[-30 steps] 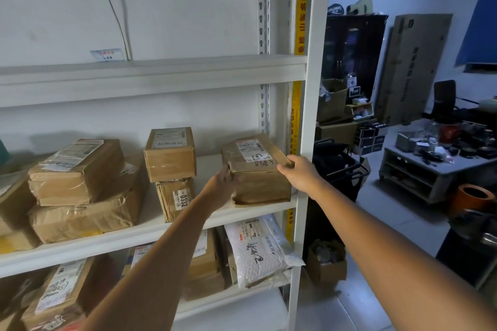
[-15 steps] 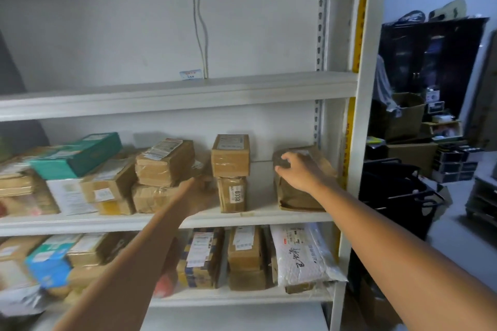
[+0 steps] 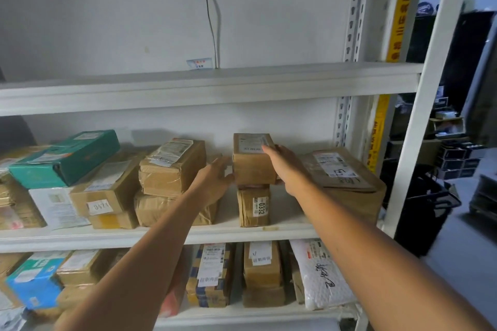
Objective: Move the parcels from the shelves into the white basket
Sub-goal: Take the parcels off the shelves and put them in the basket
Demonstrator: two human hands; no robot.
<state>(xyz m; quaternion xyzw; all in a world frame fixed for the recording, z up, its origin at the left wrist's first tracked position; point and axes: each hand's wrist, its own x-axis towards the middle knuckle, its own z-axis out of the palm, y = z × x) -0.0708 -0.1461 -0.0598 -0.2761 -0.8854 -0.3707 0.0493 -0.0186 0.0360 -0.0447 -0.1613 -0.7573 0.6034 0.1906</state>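
While the small brown parcel (image 3: 252,162) is sitting atop the 0332 parcel (image 3: 254,207), middle shelf (image 3: 236,234), we are pressing our left hand (image 3: 215,181) flat-fingered on its left side, right hand (image 3: 286,166) pinching its right edge.

0332 | white sticker (image 3: 259,205) on small brown parcel (image 3: 251,216) | other print unreadable

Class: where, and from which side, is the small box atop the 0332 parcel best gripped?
Take the small cardboard box by its left and right faces, reaching in from the shelf front. It stands upright on the 0332 parcel with gaps either side; the left hand and right hand flank it.
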